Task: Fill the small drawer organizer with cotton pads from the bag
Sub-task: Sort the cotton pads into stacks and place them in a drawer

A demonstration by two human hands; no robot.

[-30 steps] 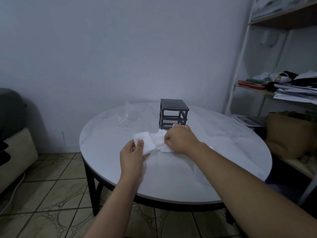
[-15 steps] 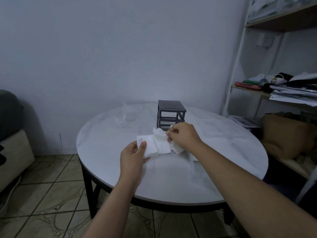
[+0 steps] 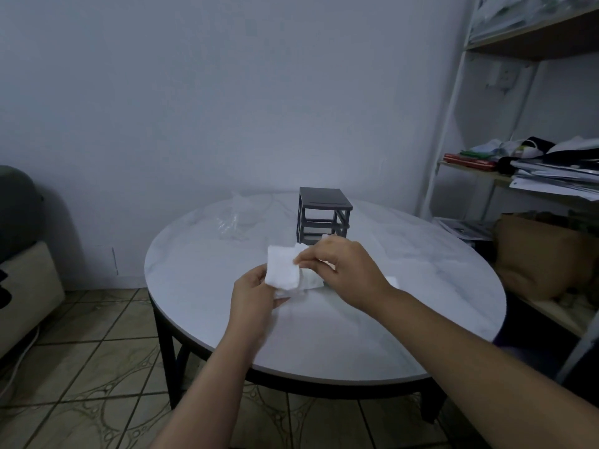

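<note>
white pads (image 3: 283, 267) up front, organizer (image 3: 324, 215) and bag (image 3: 238, 218) behind
the soft square pads are bunched together above the table (image 3: 324, 335), pinched between the left hand (image 3: 252, 296) and right hand (image 3: 346, 270), the top one tilted up. the dark grey organizer, a cube frame with open slots, stands upright just beyond them. the clear bag lies crumpled to its left, apart from it.

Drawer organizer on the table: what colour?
The drawer organizer is dark grey, seen in the head view.

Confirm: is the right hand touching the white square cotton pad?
Touching. Head view: the right hand pinches the edge of the white square cotton pad.
</note>
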